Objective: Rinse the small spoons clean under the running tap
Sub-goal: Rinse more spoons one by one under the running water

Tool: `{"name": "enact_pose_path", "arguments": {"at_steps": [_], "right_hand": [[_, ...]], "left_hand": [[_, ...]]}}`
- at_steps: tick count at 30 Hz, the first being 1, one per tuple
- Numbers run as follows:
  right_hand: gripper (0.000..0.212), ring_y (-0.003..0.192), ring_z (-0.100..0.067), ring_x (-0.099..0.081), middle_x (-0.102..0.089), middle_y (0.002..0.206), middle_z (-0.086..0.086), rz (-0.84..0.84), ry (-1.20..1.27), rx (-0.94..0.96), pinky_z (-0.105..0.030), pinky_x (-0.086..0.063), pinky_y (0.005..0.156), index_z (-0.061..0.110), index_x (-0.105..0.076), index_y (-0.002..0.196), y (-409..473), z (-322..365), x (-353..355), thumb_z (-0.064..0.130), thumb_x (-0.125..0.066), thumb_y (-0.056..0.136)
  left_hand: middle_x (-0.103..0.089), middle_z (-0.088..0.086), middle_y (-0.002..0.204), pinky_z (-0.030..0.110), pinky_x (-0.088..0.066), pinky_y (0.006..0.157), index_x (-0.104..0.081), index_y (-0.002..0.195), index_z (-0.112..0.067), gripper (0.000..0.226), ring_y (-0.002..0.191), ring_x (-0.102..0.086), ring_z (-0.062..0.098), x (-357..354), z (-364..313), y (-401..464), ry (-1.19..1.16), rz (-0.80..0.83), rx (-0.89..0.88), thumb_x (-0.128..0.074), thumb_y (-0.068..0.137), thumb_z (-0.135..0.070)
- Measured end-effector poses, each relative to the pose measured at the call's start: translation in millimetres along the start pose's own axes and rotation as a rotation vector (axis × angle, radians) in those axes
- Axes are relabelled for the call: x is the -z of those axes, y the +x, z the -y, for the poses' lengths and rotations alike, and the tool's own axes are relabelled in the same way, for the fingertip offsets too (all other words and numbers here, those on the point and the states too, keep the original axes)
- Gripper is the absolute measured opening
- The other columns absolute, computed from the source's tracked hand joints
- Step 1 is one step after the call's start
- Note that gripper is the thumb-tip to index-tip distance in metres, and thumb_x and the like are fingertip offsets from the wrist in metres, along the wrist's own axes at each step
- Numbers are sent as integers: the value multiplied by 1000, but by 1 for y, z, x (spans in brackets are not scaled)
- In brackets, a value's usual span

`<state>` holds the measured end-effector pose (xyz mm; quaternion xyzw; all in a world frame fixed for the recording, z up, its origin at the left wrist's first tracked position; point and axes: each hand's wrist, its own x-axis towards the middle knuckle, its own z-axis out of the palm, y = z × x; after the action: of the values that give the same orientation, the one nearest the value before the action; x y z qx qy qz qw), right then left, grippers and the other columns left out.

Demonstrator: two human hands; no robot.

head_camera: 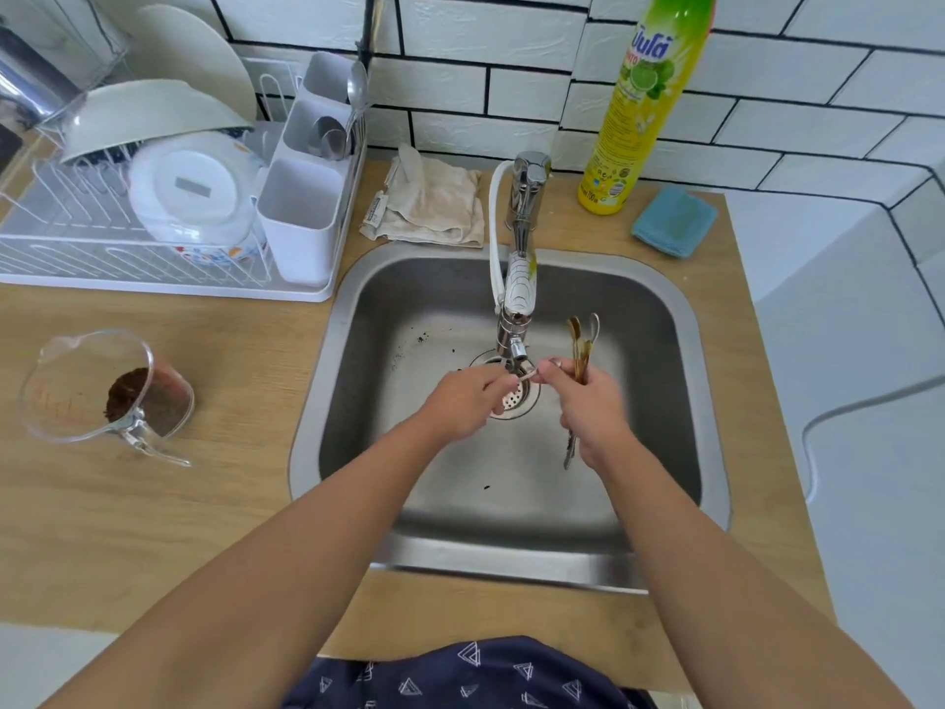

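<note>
Spoons [582, 350] in right hand [588, 401], tap [516, 299] beside

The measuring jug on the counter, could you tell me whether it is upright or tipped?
Tipped. The jug lies on its side on the counter, with dark grounds heaped against its lower wall.

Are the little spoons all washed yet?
Not yet. No small spoons are set aside as rinsed. The left hand and right hand hold one spoon under the tap. A bunch of spoons waits in the right hand, over the sink.
</note>
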<state>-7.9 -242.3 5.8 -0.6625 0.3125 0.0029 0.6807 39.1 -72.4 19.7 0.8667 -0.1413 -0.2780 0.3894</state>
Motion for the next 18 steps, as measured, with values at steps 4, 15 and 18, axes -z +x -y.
{"name": "enact_pose_path", "arguments": {"at_steps": [4,15,18], "right_hand": [[13,52,2,-50,-74,75,8,-139,-12,36,-26,-38,64,24,-77,75,7,16,12,25,-76,88],[11,42,-3,-41,-71,69,13,-314,75,-39,-19,-37,38,24,-78,83,16,26,26,33,-75,89],[12,39,0,-43,-71,69,13,-322,64,-17,-19,-37,37,23,-78,76,18,26,33,31,-77,85]], "left_hand": [[-59,-7,67,29,-39,67,-62,83,-17,33,67,-54,9,-13,-6,17,33,-3,-63,-45,101,-37],[-52,-10,63,28,-35,62,-69,90,-18,33,60,-43,10,-13,12,7,-404,-83,107,-47,101,-39],[-66,-7,74,25,-42,60,-65,103,-20,21,58,-50,10,-3,20,-8,-441,76,65,-48,102,-33]]}}
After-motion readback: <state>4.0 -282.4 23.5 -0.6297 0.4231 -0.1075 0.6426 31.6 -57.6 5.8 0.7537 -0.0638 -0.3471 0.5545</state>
